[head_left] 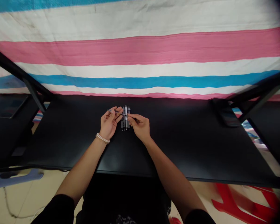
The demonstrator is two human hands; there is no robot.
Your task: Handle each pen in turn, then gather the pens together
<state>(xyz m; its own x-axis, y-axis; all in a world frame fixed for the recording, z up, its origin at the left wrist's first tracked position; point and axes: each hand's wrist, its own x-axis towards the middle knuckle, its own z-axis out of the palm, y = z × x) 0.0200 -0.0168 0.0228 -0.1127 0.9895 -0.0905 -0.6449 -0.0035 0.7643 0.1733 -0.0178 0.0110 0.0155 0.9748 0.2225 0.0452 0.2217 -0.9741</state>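
From the head view: taking the row of pens (pixel 126 124) as the landmark, set upright in the view near the middle of a black table (pixel 182 133). Counting four in that row, side by side and close together, with a white pen (pixel 126 109) third from the left among darker ones. Holding another pen (pixel 119 113) in both hands, slanting across the upper part of the row, with one end over it and the other out to its left.

With the left hand (pixel 108 124), just left of the row, pressing the pen under the thumb against the fingers, palm turned up and fingertips slightly spread. With the right hand (pixel 141 126), just right of the row, pinching the nearer end between thumb and forefinger, the other fingers curled in. Cannot tell whether touching the row with the held pen or keeping it clear above.

Wearing a white bracelet (pixel 103 138) on the left wrist, below and left of the row. Can also see a dark flat object (pixel 225 113) well to the right of the row, a striped sheet (pixel 140 51) beyond it, and a red stool (pixel 233 203) far to its lower right.
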